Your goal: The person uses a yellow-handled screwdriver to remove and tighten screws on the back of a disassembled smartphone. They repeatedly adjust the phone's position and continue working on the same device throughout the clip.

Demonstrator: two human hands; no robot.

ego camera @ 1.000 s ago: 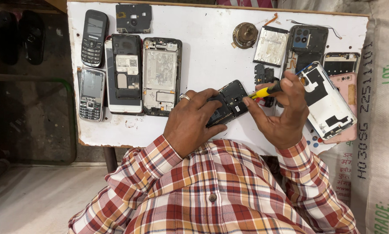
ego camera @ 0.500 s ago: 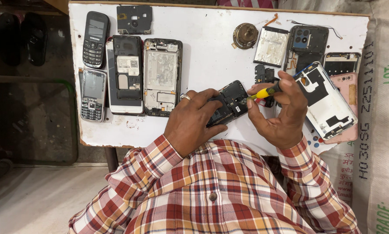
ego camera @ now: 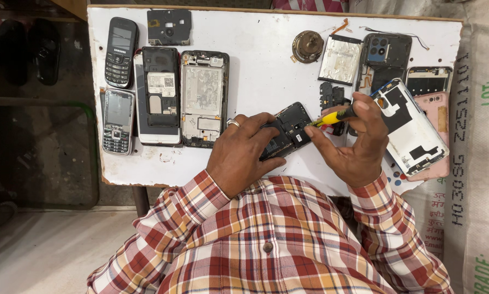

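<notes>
On the white desk (ego camera: 266, 71), our left hand (ego camera: 244, 149) clamps a small opened black phone (ego camera: 288, 130); our right hand (ego camera: 358, 144) pinches a yellow-handled screwdriver (ego camera: 331, 116) against it.

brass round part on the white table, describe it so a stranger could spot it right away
Start at the white table and look along its far edge, right of centre. The brass round part lies there, just left of a silvery battery. It is the only round, metallic-gold thing among flat rectangular phone pieces.

Left hand (ego camera: 243, 155) flat, right hand (ego camera: 353, 141) pinched
</notes>
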